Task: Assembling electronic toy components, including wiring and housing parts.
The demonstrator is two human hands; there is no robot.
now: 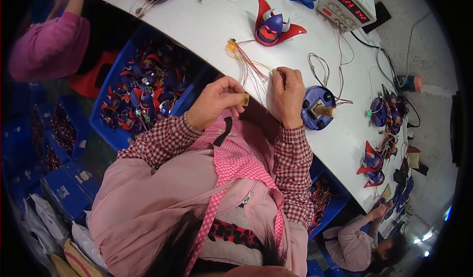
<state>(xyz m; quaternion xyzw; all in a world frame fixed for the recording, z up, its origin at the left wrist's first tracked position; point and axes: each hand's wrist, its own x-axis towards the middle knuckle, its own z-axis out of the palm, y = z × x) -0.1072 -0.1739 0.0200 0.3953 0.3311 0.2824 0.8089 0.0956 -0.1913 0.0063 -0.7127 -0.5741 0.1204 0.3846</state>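
Over at the far left, another person in a pink sleeve (pixel 49 45) is leaning by the bench (pixel 207 26). Next to them, a blue crate (pixel 111 129) is sitting below the bench edge, holding many red and purple toy parts (pixel 140 97). Moving right, the left hand (pixel 217 102) is pinching a small tan piece (pixel 245 99) between narrow fingers (pixel 235 96), just at the near edge of the bench. A bundle of thin wires (pixel 249 65) is running from that piece up to a small orange part (pixel 231 45) lying on the bench. Just beside it, the right hand (pixel 288 95) is curling its fingers closed around the same wires. Farther back, a red and purple toy mask (pixel 273 26) is standing upright. Right of the right hand, a round purple base (pixel 315 107) is lying on the bench, nearly touching the hand. Beyond that, a white meter box (pixel 347 3) is sitting at the far right, and more toy pieces (pixel 387 112) are clustering along the right side.
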